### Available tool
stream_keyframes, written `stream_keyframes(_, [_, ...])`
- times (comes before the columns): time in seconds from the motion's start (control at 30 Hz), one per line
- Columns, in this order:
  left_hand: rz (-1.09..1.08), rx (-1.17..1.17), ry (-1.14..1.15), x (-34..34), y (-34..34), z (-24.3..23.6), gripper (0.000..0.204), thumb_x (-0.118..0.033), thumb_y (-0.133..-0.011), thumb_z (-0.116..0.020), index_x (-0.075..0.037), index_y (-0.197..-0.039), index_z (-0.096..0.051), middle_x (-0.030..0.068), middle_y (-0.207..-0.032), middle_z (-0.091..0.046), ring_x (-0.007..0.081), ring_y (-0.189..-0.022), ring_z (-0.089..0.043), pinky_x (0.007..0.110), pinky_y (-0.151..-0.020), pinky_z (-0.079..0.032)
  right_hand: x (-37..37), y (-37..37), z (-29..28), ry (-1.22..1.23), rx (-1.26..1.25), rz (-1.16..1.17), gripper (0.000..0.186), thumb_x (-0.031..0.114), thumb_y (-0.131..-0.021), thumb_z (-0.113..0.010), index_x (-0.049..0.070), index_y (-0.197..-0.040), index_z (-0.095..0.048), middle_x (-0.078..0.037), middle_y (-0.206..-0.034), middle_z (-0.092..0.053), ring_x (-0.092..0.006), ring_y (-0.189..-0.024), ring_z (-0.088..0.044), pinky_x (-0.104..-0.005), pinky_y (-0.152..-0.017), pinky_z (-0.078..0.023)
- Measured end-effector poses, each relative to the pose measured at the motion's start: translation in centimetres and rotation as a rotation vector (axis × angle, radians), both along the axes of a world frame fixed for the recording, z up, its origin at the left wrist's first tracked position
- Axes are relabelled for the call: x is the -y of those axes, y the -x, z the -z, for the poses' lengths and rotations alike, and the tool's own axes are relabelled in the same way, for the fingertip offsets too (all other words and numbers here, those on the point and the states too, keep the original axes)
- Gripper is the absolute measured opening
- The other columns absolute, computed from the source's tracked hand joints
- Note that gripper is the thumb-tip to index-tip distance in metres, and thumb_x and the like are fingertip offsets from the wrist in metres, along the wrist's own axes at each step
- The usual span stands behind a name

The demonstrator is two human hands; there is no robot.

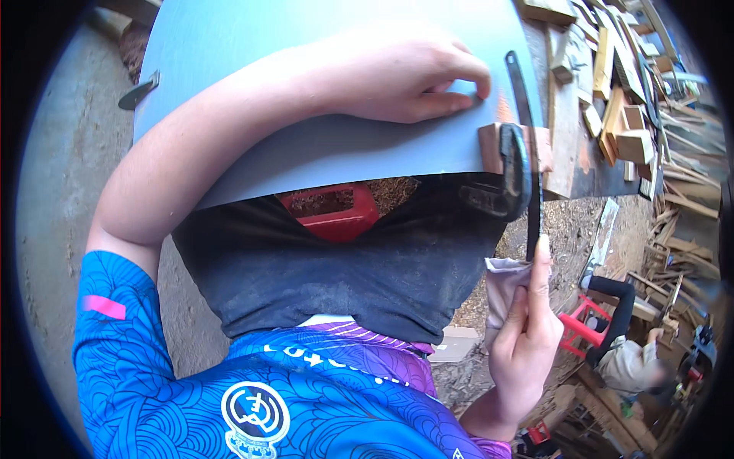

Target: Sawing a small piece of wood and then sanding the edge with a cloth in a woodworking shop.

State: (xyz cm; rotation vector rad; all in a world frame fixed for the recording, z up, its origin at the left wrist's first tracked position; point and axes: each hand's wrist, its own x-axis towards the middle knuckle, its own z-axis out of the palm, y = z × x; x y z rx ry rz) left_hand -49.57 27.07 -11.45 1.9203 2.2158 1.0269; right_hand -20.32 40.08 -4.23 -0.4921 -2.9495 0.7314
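Well — hold that dark file (522,96) steady, right hand (526,336) closed round its cloth (502,294) end, left hand (428,83) half-curled — seemingly empty.

Wood block (491,151) apparently on panel (382,151)

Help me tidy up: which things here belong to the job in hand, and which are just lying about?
Apparently in use:
- long dark tool in right hand
- pale cloth
- clamp
- wood block
- grey board

Seemingly lying about:
- wood offcuts
- pale flat piece on the ground
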Motion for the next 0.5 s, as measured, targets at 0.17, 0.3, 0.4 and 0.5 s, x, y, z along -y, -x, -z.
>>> stream_keyframes(0.17, [0.143,0.040,-0.110,-0.2,0.9,0.8,0.018,-0.018,-0.098,-0.062,-0.005,-0.109,-0.068,0.0178,-0.087,-0.068,0.0369,-0.084,-0.068,0.047,-0.077,-0.055,-1.0,6.0,1.9,0.045,-0.042,0.049,0.066,-0.009,-0.096,-0.052,0.006,-0.159,-0.039,-0.026,-0.091,-0.071,-0.0381,-0.083,-0.076,-0.0341,-0.071,-0.056])
stream_keyframes(0.3, [0.054,0.056,0.011,0.6,0.5,0.0,0.019,-0.020,-0.098,-0.059,-0.004,-0.104,-0.068,0.0214,-0.093,-0.070,0.0415,-0.092,-0.068,0.050,-0.083,-0.054,-0.6,6.2,1.5,0.062,0.008,0.049,0.061,-0.007,-0.098,-0.046,0.005,-0.158,-0.039,-0.031,-0.102,-0.067,-0.0340,-0.086,-0.073,-0.0320,-0.071,-0.054])
stream_keyframes(0.4, [0.064,0.058,-0.034,1.2,0.8,-0.1,0.020,-0.018,-0.098,-0.056,-0.002,-0.095,-0.066,0.0223,-0.092,-0.069,0.0421,-0.091,-0.068,0.051,-0.082,-0.055,0.0,3.8,-0.3,0.007,0.043,-0.036,0.060,-0.007,-0.100,-0.046,0.002,-0.158,-0.038,-0.024,-0.089,-0.071,-0.0293,-0.073,-0.074,-0.0312,-0.065,-0.053])
stream_keyframes(0.5, [0.113,0.029,-0.069,-0.6,0.9,0.6,0.020,-0.013,-0.093,-0.055,0.002,-0.083,-0.064,0.0238,-0.083,-0.069,0.0435,-0.085,-0.068,0.052,-0.079,-0.055,-0.6,2.0,-0.2,-0.083,0.037,-0.048,0.060,-0.008,-0.100,-0.044,0.001,-0.158,-0.038,-0.025,-0.102,-0.073,-0.0277,-0.075,-0.074,-0.0334,-0.070,-0.057])
